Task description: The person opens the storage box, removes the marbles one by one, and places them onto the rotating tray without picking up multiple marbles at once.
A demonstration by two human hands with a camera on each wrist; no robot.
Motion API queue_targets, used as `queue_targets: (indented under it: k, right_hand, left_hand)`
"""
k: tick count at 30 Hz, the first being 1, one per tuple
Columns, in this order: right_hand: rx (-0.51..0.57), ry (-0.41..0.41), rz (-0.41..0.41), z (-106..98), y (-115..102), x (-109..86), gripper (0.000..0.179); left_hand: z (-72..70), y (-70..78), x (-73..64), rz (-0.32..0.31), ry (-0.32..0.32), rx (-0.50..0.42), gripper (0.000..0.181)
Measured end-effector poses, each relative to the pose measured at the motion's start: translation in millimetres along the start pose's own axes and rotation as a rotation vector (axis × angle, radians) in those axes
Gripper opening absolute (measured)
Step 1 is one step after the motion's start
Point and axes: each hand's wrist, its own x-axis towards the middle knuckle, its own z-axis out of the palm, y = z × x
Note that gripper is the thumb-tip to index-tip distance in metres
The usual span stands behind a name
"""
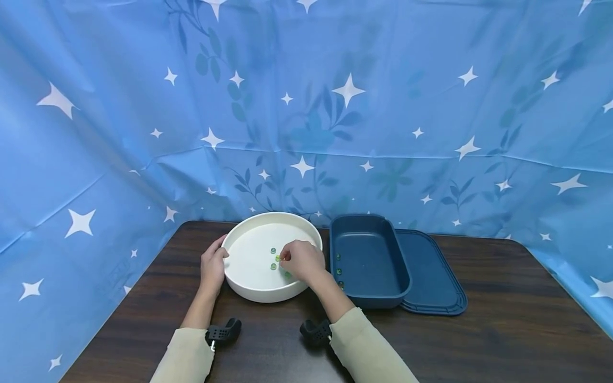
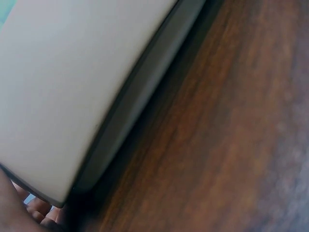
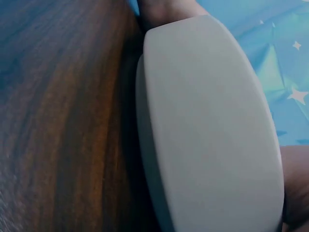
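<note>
My left hand [image 1: 213, 263] grips the left wall of a round white shallow basin [image 1: 239, 283]; its fingers show at the basin's lower corner in the left wrist view. Inside the basin lie several small green glass marbles [image 1: 273, 266], clustered right of the middle. My right hand [image 1: 303, 260] reaches in over the basin's right side. Thumb and fingertips pinch a small yellow-green marble [image 1: 284, 259], partly hidden by the fingers. The right wrist view mostly shows the basin's outer wall [image 3: 212, 121], with part of the right hand [image 3: 295, 179] at the right edge.
A dark blue rectangular container [image 1: 371, 266] stands close right of the basin, with several green marbles [image 1: 339, 272] along its left side. Its blue lid [image 1: 433, 276] lies partly beneath it. Everything rests on a dark wooden table [image 1: 503, 319] before a blue star-patterned curtain [image 1: 349, 133].
</note>
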Motion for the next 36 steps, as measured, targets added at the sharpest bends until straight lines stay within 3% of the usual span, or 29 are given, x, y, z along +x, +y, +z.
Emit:
queue_targets:
  k: [9,15,19,24,27,31,36]
  right_hand:
    - [-0.131,-0.045,0.019,1.4,-4.6,-0.6,0.007]
    - [-0.134,-0.038,0.028,1.9,-5.6,-1.1,0.01]
    - [-0.06,-0.018,0.005,-0.6,-4.1,-3.0,0.016]
    - [0.109,0.013,-0.074,-24.7,1.9,-13.9,0.019]
    - [0.167,0.053,-0.082,-46.7,8.7,-24.6,0.019]
    - [0.19,0.092,-0.041,-72.5,24.9,-40.4,0.021]
    - [0.164,0.072,-0.005,-89.4,54.6,-56.9,0.023]
  left_hand:
    - [1.2,1.9,-1.9,0.006,-0.005,0.01,0.065]
    - [1.4,1.5,-1.2,0.011,-0.002,0.008,0.065]
    - [1.4,0.2,-0.2,0.012,0.01,0.004,0.065]
    - [4.6,0.2,-0.3,0.014,0.001,-0.002,0.064]
    - [6.5,1.2,0.1,0.016,-0.002,-0.004,0.064]
    - [5.4,2.0,0.1,0.012,-0.004,-0.008,0.065]
    - [-0.4,1.6,-0.7,0.001,-0.01,-0.007,0.064]
